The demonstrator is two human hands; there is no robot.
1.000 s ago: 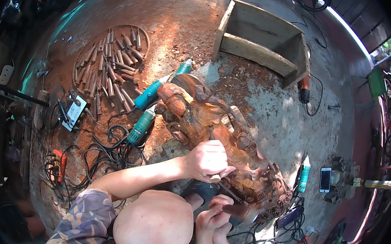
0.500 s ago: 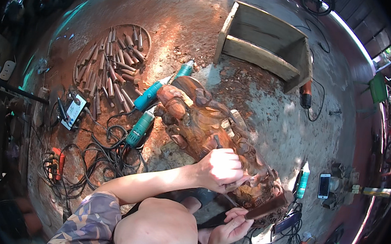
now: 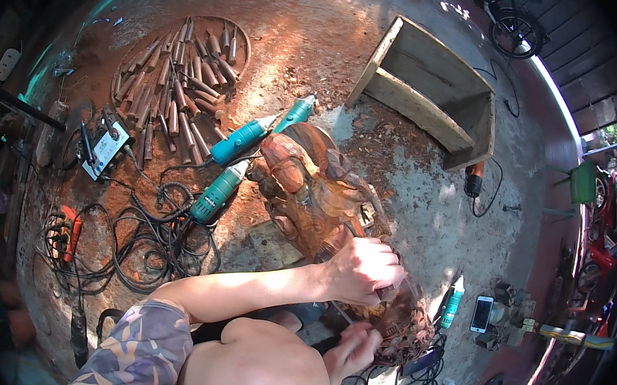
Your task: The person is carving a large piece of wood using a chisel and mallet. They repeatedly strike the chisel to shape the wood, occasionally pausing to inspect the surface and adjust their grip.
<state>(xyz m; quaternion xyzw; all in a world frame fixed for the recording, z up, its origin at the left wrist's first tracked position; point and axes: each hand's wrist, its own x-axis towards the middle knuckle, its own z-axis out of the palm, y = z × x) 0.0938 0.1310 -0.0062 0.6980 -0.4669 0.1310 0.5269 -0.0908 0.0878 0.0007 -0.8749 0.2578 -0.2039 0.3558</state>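
A reddish-brown wood carving [image 3: 315, 200], cut with deep folds and fine detail, lies in front of me. My left hand [image 3: 365, 271] rests on it, its fingers wrapped round a thin carving chisel [image 3: 351, 231] whose end shows just above the knuckles. Below the left hand, close to the carving's near edge, my right hand [image 3: 354, 349] is closed and slightly blurred. The wooden mallet that it held in the earlier picture is hard to make out now, smeared or hidden between the hands.
Teal power tools [image 3: 219, 191] lie left of the carving, another [image 3: 452, 303] to its right. Many wooden-handled chisels [image 3: 176, 98] fill a round tray. Tangled black cords [image 3: 140, 243] cover the left floor. A wooden box [image 3: 429, 93] stands beyond; a phone [image 3: 482, 314] lies right.
My right hand has moved left and up, closer to the left hand, and the mallet no longer shows plainly. The left hand keeps its grip on the chisel. The whole view has shifted slightly.
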